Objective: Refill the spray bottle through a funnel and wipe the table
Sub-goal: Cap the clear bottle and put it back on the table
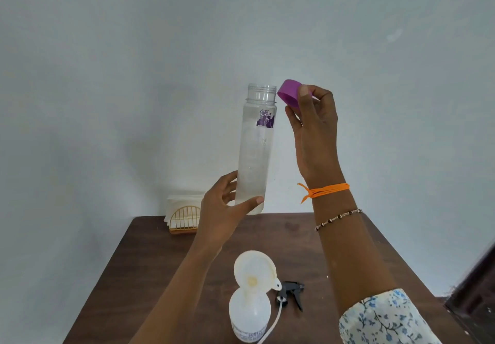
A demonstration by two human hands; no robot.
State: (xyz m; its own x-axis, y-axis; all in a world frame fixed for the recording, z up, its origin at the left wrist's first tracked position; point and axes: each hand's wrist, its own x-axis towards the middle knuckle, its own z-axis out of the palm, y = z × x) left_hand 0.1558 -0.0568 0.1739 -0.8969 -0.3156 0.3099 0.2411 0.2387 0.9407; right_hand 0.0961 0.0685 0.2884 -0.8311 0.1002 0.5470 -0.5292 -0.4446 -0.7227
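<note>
Nearest me: spray bottle (250, 317) on the bench (160, 263), funnel (254, 272) seated in its neck to take the pour; its base is cut off. Trigger head (290, 294) lies beside it. My left hand (225, 207) grips the clear water bottle (255, 150) low, upright; fill level unclear, possibly full. My right hand (312, 126) pinches the purple cap (290, 93), just off. Farthest: napkin holder (184, 216).

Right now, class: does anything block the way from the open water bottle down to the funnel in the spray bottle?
Nothing visible does. The left hand holds the water bottle up, its purple cap off in the right hand. The funnel sits uncovered in the spray bottle.
</note>
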